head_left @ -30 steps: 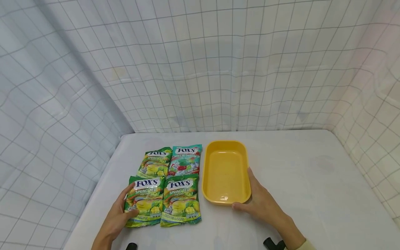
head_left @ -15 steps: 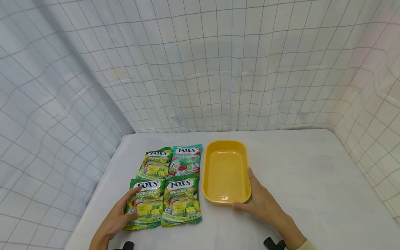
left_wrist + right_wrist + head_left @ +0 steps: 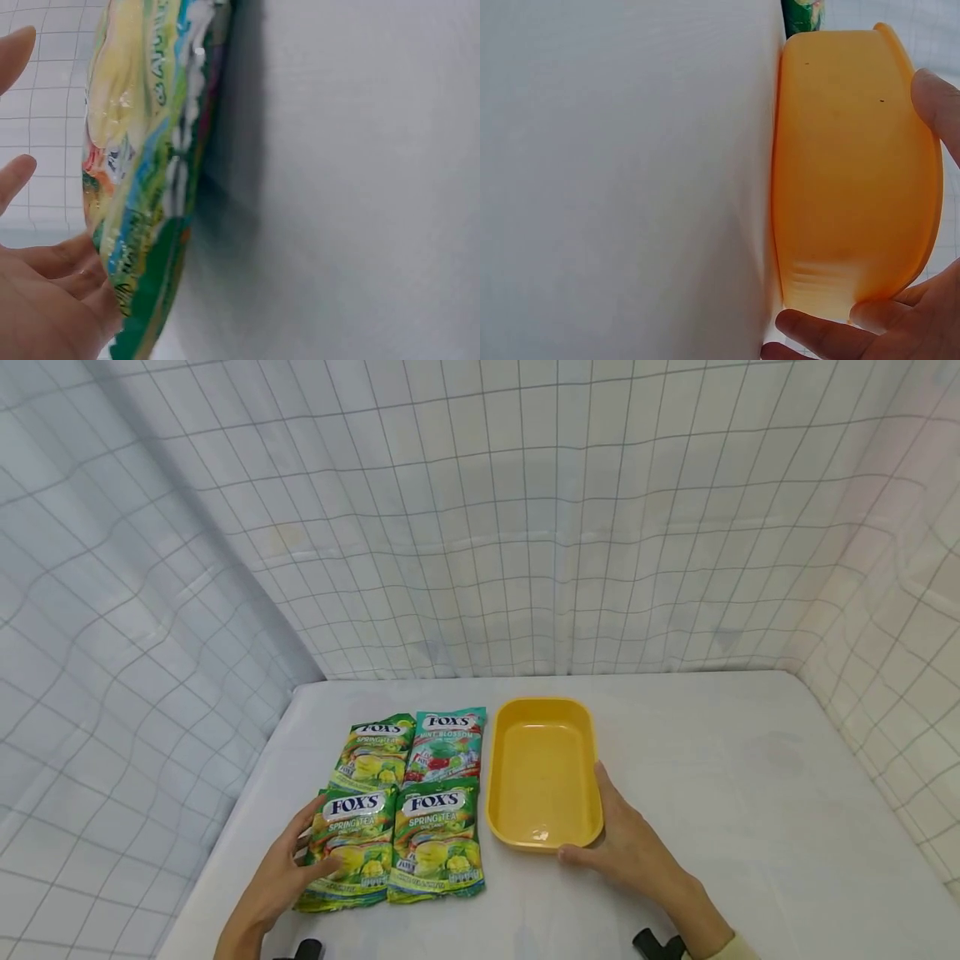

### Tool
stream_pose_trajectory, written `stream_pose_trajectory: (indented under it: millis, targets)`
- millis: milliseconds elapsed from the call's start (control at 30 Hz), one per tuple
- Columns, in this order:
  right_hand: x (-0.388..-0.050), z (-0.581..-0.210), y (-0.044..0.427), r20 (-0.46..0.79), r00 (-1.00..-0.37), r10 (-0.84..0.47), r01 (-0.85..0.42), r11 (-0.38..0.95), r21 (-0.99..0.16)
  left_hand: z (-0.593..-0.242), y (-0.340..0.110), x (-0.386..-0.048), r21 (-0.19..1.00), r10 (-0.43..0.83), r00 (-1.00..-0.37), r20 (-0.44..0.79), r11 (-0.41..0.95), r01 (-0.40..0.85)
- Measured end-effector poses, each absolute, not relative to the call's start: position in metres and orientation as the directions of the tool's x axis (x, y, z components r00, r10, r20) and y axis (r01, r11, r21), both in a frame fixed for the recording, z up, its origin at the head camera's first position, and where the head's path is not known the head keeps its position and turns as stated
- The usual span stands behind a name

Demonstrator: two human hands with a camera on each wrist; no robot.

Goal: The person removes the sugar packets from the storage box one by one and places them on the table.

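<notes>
In the head view, my left hand [image 3: 277, 868] lies at the left edge of the near-left green candy bag [image 3: 354, 839], thumb over its front. The left wrist view shows that candy bag [image 3: 142, 150] from its end, some fingers touching its side while the thumb and another finger stand apart from it. My right hand [image 3: 633, 847] holds the near-right corner of a yellow tray [image 3: 543, 768], its thumb at the near rim and its fingers along the right side. Seen from the right wrist, the tray [image 3: 847, 165] stands on the white surface.
Beside the near-left bag lies another green candy bag [image 3: 435, 847]. Behind these are a third green bag [image 3: 372, 756] and a teal candy bag [image 3: 444, 750], just left of the tray. Grid-patterned cloth [image 3: 555, 568] encloses the back and sides of the white table [image 3: 757, 793].
The near-left bag has slid slightly toward me. My left index finger moved over its logo, then back to its upper-left edge. The right hand and tray stay put.
</notes>
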State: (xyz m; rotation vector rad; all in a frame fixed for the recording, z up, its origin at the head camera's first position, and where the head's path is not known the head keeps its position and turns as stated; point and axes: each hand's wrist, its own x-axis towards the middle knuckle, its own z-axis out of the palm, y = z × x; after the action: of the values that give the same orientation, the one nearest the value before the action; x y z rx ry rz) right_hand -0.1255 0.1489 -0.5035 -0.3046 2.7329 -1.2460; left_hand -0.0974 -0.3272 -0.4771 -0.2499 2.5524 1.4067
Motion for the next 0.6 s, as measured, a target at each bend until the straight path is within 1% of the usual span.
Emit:
stream_pose_trajectory:
  millis: [133,267,433,600]
  targets:
    - [-0.126,-0.504,0.149,0.0,-0.97,-0.243,-0.158,0.628,-0.762,-0.474,-0.325,-0.096,0.84,-0.043,-0.975,-0.217,0.5,-0.209]
    - [-0.125,-0.505,0.15,0.028,-0.965,-0.261,-0.189,0.615,-0.765,-0.47,-0.322,-0.095,0.868,-0.016,-0.992,-0.125,0.483,-0.117]
    - [-0.124,-0.504,0.152,0.042,-0.961,-0.273,-0.205,0.603,-0.77,-0.463,-0.316,-0.098,0.865,0.009,-0.999,-0.044,0.501,-0.033]
    - [-0.125,-0.5,0.152,0.079,-0.959,-0.272,-0.235,0.607,-0.759,-0.457,-0.305,-0.1,0.877,0.042,-0.999,0.022,0.48,0.039]
